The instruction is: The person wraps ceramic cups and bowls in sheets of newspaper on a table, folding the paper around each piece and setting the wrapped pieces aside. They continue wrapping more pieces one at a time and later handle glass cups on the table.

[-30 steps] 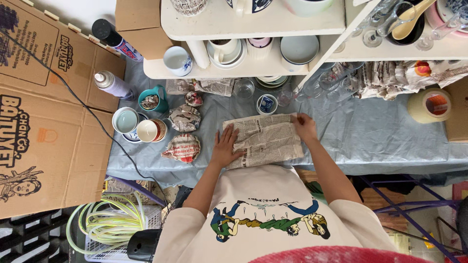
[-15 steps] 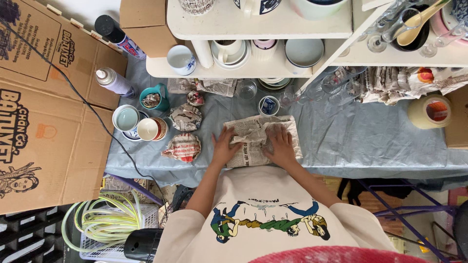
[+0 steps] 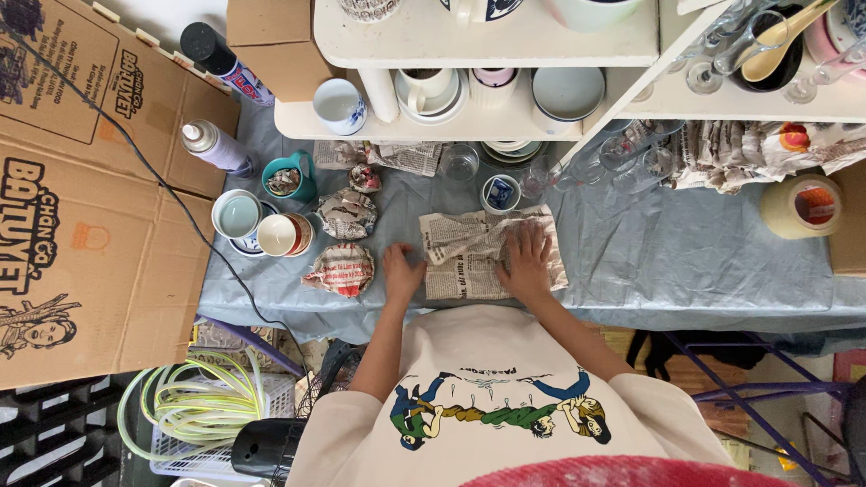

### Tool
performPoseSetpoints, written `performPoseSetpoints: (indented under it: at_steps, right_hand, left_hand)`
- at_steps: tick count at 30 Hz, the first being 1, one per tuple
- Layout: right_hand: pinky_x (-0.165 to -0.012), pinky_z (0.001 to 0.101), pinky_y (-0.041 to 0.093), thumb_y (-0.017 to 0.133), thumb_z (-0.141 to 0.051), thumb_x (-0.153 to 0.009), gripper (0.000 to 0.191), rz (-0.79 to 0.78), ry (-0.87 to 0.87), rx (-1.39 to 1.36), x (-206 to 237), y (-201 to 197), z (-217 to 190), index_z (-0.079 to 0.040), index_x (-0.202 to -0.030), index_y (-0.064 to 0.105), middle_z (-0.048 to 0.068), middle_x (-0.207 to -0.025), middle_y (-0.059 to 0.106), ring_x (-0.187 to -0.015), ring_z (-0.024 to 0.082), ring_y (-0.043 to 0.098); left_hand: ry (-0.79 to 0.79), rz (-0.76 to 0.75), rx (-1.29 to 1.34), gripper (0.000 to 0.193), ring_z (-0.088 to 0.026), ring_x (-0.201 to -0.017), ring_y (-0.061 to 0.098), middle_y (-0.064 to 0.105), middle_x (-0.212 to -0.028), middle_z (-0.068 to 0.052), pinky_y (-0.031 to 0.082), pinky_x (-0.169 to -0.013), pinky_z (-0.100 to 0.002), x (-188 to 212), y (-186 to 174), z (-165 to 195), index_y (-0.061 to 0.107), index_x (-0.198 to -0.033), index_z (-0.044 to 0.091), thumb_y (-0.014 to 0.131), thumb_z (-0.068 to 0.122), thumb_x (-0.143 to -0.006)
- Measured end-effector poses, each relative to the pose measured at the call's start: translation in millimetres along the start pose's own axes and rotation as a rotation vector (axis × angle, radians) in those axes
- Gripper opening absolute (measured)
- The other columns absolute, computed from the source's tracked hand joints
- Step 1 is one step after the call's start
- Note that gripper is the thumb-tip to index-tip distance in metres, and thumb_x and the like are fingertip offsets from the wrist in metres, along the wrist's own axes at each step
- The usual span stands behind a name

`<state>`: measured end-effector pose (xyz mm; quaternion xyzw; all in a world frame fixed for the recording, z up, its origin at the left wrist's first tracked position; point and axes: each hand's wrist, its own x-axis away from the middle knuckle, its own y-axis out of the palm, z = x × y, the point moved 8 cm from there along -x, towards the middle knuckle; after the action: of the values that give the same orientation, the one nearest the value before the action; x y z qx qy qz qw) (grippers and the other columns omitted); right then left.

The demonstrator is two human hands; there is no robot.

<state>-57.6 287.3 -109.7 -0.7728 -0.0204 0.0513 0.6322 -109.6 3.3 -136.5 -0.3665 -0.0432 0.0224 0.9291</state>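
A crumpled sheet of newspaper [image 3: 465, 248] lies on the blue-grey table cover [image 3: 686, 261] in front of me. My right hand [image 3: 526, 261] presses flat on the sheet's right half, fingers spread. My left hand [image 3: 402, 272] rests at the sheet's left edge, fingers on the paper's border. Whatever is under the paper is hidden. Left of my left hand sit two newspaper-wrapped bundles [image 3: 339, 270] [image 3: 347, 214].
A small blue-patterned cup [image 3: 499, 193] and a glass [image 3: 459, 162] stand behind the sheet. Cups [image 3: 236, 216] and a teal mug [image 3: 289, 177] stand at the left, with spray cans [image 3: 215, 148]. White shelves [image 3: 487, 117] hold crockery. A tape roll [image 3: 801, 206] sits at the right. Cardboard [image 3: 81, 189] lies left.
My right hand has come down from the sheet's far right corner onto its right half. My left hand has slid slightly left to the sheet's edge. The paper is more folded over.
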Motion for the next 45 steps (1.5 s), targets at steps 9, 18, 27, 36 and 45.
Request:
performPoseSetpoints:
  at_steps: [9,18,27,36,45]
  right_hand:
    - [-0.121,0.0598,0.024,0.068,-0.001,-0.077,0.075,-0.001,-0.245,-0.216,-5.9,-8.9,-51.7,-0.018,-0.148,0.051,0.018,-0.147,0.042,-0.143,0.042,0.033]
    - [-0.118,0.0652,0.015,0.081,-0.030,-0.070,0.086,-0.038,-0.353,-0.402,13.5,-46.1,-55.8,-0.016,-0.146,0.043,0.019,-0.146,0.036,-0.140,0.042,0.029]
    - [-0.110,0.0422,0.049,0.068,-0.004,-0.081,0.040,-0.030,0.207,-0.957,87.8,-32.5,49.6,-0.008,-0.121,0.070,0.006,-0.134,0.070,-0.127,0.025,0.064]
    - [-0.102,0.0423,0.055,0.073,-0.009,-0.082,0.030,-0.225,0.505,-1.630,110.1,-4.0,110.1,-0.006,-0.111,0.065,0.013,-0.119,0.070,-0.114,0.024,0.068]
    - [-0.087,0.0312,0.051,0.073,-0.032,-0.094,0.034,-0.136,0.783,-1.261,119.0,-18.7,145.5,-0.002,-0.110,0.073,0.003,-0.099,0.075,-0.095,0.012,0.065]
  left_hand:
    - [-0.288,-0.254,0.462,0.107,-0.026,-0.109,0.067,0.063,-0.126,-0.025,0.056,-0.090,-0.035,-11.6,27.4,11.4,0.032,-0.145,-0.005,0.093,0.042,-0.070]
    - [-0.456,-0.299,0.783,0.047,-0.018,-0.071,0.055,0.066,-0.086,-0.006,0.043,-0.059,-0.034,19.1,69.2,3.2,0.068,-0.125,0.001,0.067,0.038,-0.097]
    - [-0.315,-0.941,0.787,0.081,-0.028,-0.130,0.058,0.054,-0.140,-0.015,0.054,-0.100,-0.043,79.9,88.9,93.0,0.036,-0.145,0.007,0.081,0.034,-0.083]
    - [0.812,-0.680,-0.104,0.127,-0.036,-0.146,0.036,0.036,-0.160,-0.010,0.028,-0.118,-0.050,41.8,34.7,169.0,0.031,-0.155,0.014,0.096,0.038,-0.049]
    - [0.699,-0.811,0.111,0.038,-0.031,-0.114,0.068,0.073,-0.121,-0.012,0.051,-0.101,-0.042,35.4,130.0,166.4,0.072,-0.123,0.012,0.075,0.037,-0.095]
